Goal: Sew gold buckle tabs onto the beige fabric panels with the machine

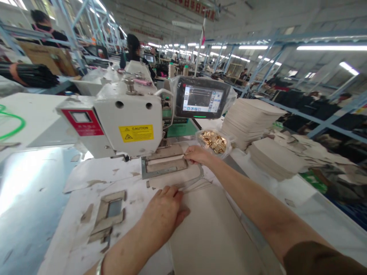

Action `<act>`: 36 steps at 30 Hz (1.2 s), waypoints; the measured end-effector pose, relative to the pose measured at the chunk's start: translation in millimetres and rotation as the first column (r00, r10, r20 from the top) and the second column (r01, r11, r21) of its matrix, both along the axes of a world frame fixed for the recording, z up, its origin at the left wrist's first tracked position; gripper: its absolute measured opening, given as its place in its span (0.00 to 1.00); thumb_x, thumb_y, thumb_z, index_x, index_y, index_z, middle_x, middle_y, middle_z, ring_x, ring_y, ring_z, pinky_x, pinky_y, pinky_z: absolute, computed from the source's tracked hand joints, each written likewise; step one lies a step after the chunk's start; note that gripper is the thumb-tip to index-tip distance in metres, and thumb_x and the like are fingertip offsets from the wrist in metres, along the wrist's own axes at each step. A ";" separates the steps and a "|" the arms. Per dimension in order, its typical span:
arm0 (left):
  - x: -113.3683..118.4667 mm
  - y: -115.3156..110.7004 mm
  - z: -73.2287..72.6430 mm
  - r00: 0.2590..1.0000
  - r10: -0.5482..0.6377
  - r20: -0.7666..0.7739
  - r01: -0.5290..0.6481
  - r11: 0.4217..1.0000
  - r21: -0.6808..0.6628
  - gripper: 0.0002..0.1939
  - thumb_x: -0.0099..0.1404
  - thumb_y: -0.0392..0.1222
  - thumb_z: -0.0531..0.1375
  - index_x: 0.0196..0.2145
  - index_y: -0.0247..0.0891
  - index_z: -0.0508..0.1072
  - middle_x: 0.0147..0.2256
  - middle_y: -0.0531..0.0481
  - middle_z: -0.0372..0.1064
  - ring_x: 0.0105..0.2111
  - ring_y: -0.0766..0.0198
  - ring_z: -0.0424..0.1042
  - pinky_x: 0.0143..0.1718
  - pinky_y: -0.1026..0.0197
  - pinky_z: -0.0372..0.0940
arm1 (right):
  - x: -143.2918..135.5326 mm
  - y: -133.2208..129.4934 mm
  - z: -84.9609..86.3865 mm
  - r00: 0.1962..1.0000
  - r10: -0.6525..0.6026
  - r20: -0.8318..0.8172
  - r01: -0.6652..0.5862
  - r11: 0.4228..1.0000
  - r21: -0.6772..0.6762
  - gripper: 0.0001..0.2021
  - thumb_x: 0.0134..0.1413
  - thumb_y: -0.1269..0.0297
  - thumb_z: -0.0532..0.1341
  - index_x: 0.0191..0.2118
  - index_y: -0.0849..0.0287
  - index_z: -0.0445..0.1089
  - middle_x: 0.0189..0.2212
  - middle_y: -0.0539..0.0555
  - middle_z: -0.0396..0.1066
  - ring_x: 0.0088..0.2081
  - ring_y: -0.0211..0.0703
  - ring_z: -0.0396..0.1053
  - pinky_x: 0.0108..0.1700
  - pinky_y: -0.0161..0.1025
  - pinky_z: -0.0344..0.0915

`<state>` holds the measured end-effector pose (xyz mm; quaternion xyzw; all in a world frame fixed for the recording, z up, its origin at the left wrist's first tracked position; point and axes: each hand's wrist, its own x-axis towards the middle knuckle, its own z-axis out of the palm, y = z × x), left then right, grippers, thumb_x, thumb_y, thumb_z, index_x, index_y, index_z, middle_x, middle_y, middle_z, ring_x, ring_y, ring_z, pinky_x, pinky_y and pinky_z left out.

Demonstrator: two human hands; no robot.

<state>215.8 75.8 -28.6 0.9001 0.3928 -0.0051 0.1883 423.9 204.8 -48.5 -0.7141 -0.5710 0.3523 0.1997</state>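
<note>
Under the white sewing machine head (pixel 132 110) lies a metal clamp frame (pixel 159 173) with beige material inside its opening. My right hand (pixel 196 154) is at the frame's right end, its fingers pinched together on something too small to make out. Nearer to me, my left hand (pixel 164 208) rests at the left edge of a stack of beige sheets (pixel 212 225), fingers bent and somewhat apart, with nothing visible in it; its fingertips are close to the curved piece (pixel 172 181) in front of the frame.
A bowl of gold metal pieces (pixel 215 142) stands beyond my right hand, below a display screen (pixel 202 98). Tall stacks of beige sheets (pixel 249 118) are at the right. A taped cardboard template (pixel 110 212) lies at the left. People sit farther back.
</note>
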 end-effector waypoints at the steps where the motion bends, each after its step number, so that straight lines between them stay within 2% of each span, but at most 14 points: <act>1: 2.4 -0.9 1.6 1.000 0.005 -0.016 -0.005 1.000 0.000 0.15 0.65 0.42 0.58 0.48 0.33 0.73 0.49 0.39 0.69 0.51 0.47 0.66 0.55 0.45 0.62 | 4.5 0.1 -0.7 0.998 -0.002 0.066 -0.006 0.994 0.114 0.06 0.48 0.69 0.64 0.26 0.59 0.66 0.17 0.47 0.64 0.23 0.37 0.65 0.27 0.33 0.60; 4: 8.1 -2.2 5.9 1.000 -0.006 -0.027 0.007 1.000 0.019 0.14 0.66 0.39 0.57 0.47 0.33 0.73 0.48 0.40 0.70 0.51 0.47 0.66 0.55 0.45 0.62 | 26.6 2.4 4.3 0.976 -0.035 0.213 -0.054 0.915 0.400 0.03 0.46 0.69 0.64 0.26 0.59 0.68 0.24 0.50 0.68 0.32 0.42 0.68 0.36 0.36 0.62; 6: 10.6 -3.1 7.8 1.000 0.001 -0.030 -0.001 1.000 0.017 0.12 0.65 0.37 0.57 0.45 0.33 0.74 0.47 0.41 0.70 0.50 0.49 0.67 0.55 0.46 0.62 | 45.4 1.5 11.1 0.983 0.001 0.181 -0.085 0.886 0.456 0.03 0.45 0.69 0.63 0.26 0.59 0.68 0.26 0.50 0.68 0.35 0.42 0.67 0.38 0.36 0.62; 9: 12.2 -3.8 5.2 0.998 0.063 -0.032 -0.063 0.998 0.012 0.14 0.64 0.34 0.57 0.47 0.32 0.72 0.47 0.40 0.70 0.50 0.50 0.68 0.54 0.48 0.63 | 69.6 -9.7 19.3 0.993 0.108 -0.045 -0.076 0.884 0.462 0.07 0.43 0.64 0.64 0.27 0.59 0.66 0.23 0.46 0.64 0.30 0.38 0.64 0.35 0.34 0.60; 13: 10.4 -0.4 -8.7 0.998 0.061 0.018 -0.062 0.996 0.065 0.14 0.63 0.35 0.58 0.47 0.34 0.73 0.46 0.40 0.70 0.49 0.49 0.69 0.53 0.46 0.64 | 84.6 -38.5 26.5 0.945 0.132 -0.299 0.006 0.908 0.419 0.12 0.41 0.59 0.66 0.29 0.58 0.64 0.23 0.43 0.61 0.28 0.34 0.61 0.34 0.31 0.57; 17: 9.8 2.3 -18.4 0.995 0.040 0.088 -0.052 0.990 0.131 0.11 0.61 0.36 0.60 0.43 0.36 0.73 0.43 0.42 0.72 0.46 0.49 0.70 0.49 0.45 0.67 | 87.8 -63.2 34.4 0.925 0.091 -0.370 0.056 0.928 0.369 0.15 0.40 0.58 0.67 0.30 0.57 0.62 0.23 0.43 0.61 0.28 0.34 0.61 0.34 0.31 0.57; 20: 12.0 -0.4 -16.4 0.993 0.018 0.118 -0.038 0.985 0.168 0.09 0.60 0.34 0.59 0.40 0.37 0.72 0.41 0.43 0.72 0.44 0.51 0.70 0.48 0.47 0.67 | 92.5 -76.9 37.5 0.924 0.007 -0.381 0.124 0.940 0.317 0.16 0.38 0.57 0.67 0.31 0.57 0.62 0.23 0.44 0.63 0.28 0.36 0.63 0.34 0.31 0.58; 23: 13.7 -5.8 -11.8 0.993 -0.039 0.109 0.027 0.993 0.113 0.07 0.62 0.30 0.54 0.36 0.38 0.70 0.39 0.45 0.72 0.42 0.55 0.72 0.45 0.52 0.68 | 110.3 -104.3 43.8 0.914 -0.052 -0.402 0.181 0.940 0.291 0.17 0.37 0.57 0.67 0.32 0.57 0.63 0.23 0.44 0.64 0.27 0.36 0.63 0.32 0.31 0.58; 27: 11.0 -8.8 -11.2 0.975 -0.176 0.139 0.167 0.983 0.077 0.09 0.63 0.29 0.50 0.33 0.40 0.67 0.34 0.49 0.71 0.37 0.59 0.72 0.38 0.58 0.68 | 165.3 -177.9 73.4 0.950 -0.151 -0.273 0.189 0.975 0.118 0.14 0.37 0.57 0.67 0.30 0.56 0.65 0.22 0.47 0.67 0.24 0.38 0.64 0.27 0.34 0.58; 29: 8.4 -7.0 -14.5 0.956 -0.233 0.176 0.212 0.969 0.129 0.11 0.63 0.28 0.48 0.32 0.40 0.66 0.31 0.51 0.70 0.33 0.60 0.72 0.36 0.59 0.67 | 197.5 -215.4 92.7 0.980 -0.193 -0.056 0.194 0.981 0.008 0.13 0.43 0.52 0.65 0.30 0.55 0.68 0.23 0.52 0.69 0.25 0.42 0.68 0.30 0.38 0.62; 31: 6.2 -4.0 -19.4 0.944 -0.269 0.189 0.236 0.955 0.180 0.12 0.63 0.27 0.46 0.32 0.41 0.64 0.29 0.51 0.69 0.31 0.61 0.71 0.34 0.60 0.67 | 219.1 -240.4 106.1 0.958 -0.215 0.192 0.210 0.977 0.045 0.14 0.42 0.52 0.68 0.34 0.54 0.73 0.35 0.61 0.75 0.37 0.50 0.73 0.39 0.43 0.66; 33: 5.2 -1.2 -24.8 0.944 -0.276 0.180 0.235 0.947 0.220 0.12 0.63 0.27 0.46 0.33 0.41 0.63 0.28 0.52 0.69 0.29 0.61 0.71 0.32 0.61 0.66 | 221.1 -248.8 107.4 0.907 -0.263 0.330 0.226 0.963 0.145 0.19 0.41 0.51 0.69 0.41 0.52 0.75 0.47 0.65 0.73 0.48 0.55 0.71 0.48 0.45 0.66; 35: 5.5 0.8 -28.8 0.951 -0.255 0.177 0.207 0.946 0.249 0.10 0.63 0.28 0.47 0.33 0.41 0.62 0.27 0.52 0.69 0.28 0.61 0.71 0.30 0.61 0.65 | 201.0 -242.0 95.3 0.926 -0.234 0.297 0.186 0.966 0.180 0.24 0.44 0.49 0.68 0.47 0.53 0.74 0.53 0.64 0.70 0.52 0.55 0.70 0.52 0.47 0.65; 36: 6.0 1.4 -29.7 0.956 -0.233 0.181 0.184 0.950 0.251 0.09 0.64 0.29 0.47 0.34 0.41 0.62 0.27 0.53 0.69 0.28 0.62 0.72 0.29 0.62 0.65 | 184.1 -234.5 85.1 0.961 -0.159 0.226 0.127 0.980 0.151 0.25 0.46 0.49 0.67 0.50 0.54 0.72 0.54 0.63 0.70 0.52 0.55 0.70 0.53 0.48 0.66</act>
